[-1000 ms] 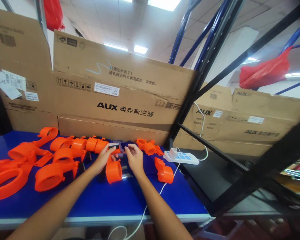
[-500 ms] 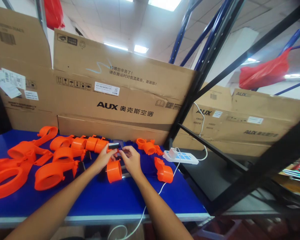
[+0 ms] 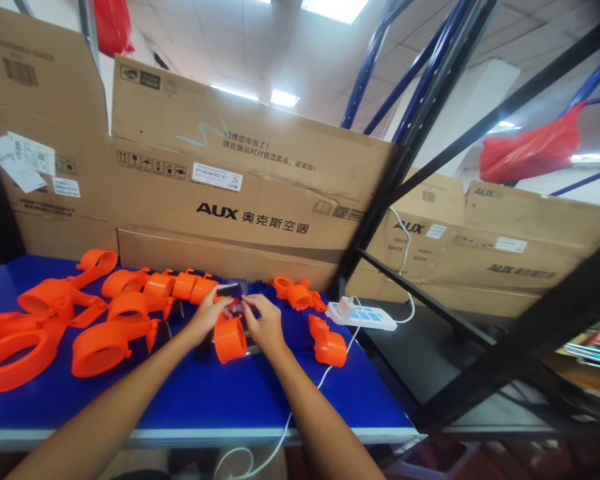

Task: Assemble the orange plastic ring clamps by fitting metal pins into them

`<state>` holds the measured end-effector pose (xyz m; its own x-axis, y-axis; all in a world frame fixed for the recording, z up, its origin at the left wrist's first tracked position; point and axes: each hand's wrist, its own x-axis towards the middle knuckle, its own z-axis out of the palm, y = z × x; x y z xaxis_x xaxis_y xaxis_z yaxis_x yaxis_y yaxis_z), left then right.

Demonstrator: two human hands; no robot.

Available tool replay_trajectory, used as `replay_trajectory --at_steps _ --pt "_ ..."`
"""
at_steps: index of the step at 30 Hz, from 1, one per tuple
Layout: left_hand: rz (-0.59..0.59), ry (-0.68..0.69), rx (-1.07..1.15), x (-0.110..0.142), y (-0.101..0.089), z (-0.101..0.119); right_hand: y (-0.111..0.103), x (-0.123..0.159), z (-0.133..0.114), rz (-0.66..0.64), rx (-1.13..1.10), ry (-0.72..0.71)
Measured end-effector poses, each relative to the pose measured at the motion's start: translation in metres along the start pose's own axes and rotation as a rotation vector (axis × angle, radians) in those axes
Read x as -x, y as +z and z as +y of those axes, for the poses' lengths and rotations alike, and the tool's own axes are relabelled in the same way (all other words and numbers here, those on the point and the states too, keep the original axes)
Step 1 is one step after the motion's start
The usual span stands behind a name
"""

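Observation:
My left hand (image 3: 207, 320) is closed around an orange tape dispenser (image 3: 231, 340), whose round hoop hangs below my fingers. A dark bar with a pale shiny edge (image 3: 227, 291) lies along its top by my thumb. My right hand (image 3: 265, 322) pinches at the dispenser's right end, thumb and forefinger together beside a small dark blue piece (image 3: 240, 291). What exactly the right fingertips hold is too small and partly hidden. Just behind the hands lies a grey, dark-framed flat item (image 3: 237, 285).
Several orange dispensers and hoops (image 3: 100, 348) lie on the blue tabletop (image 3: 200, 400) to the left. More orange parts (image 3: 300, 295) are at the right, with a single one (image 3: 329, 343) nearer. A white power strip (image 3: 363, 315) trails a cable across the front edge. Cardboard boxes (image 3: 230, 247) stand behind.
My right hand has moved left and closer to the dispenser, bringing its fingertips against the right end. My left hand keeps its hold. The view has shifted slightly.

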<state>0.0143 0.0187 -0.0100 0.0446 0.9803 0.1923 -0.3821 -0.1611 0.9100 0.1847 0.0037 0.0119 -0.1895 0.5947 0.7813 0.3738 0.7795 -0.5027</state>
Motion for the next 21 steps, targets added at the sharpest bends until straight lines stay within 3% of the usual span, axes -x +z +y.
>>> replay_trajectory --at_steps 13,18,21 --pt "-0.067 -0.006 0.004 0.001 -0.001 0.002 -0.004 -0.003 -0.005 -0.006 -0.051 0.123" --pt "-0.183 -0.066 0.019 0.008 0.004 0.008 -0.002 -0.006 0.004 0.016 -0.304 0.318" --pt "-0.231 -0.111 0.073 0.014 0.005 0.011 -0.005 -0.008 0.005 -0.084 -0.486 0.418"
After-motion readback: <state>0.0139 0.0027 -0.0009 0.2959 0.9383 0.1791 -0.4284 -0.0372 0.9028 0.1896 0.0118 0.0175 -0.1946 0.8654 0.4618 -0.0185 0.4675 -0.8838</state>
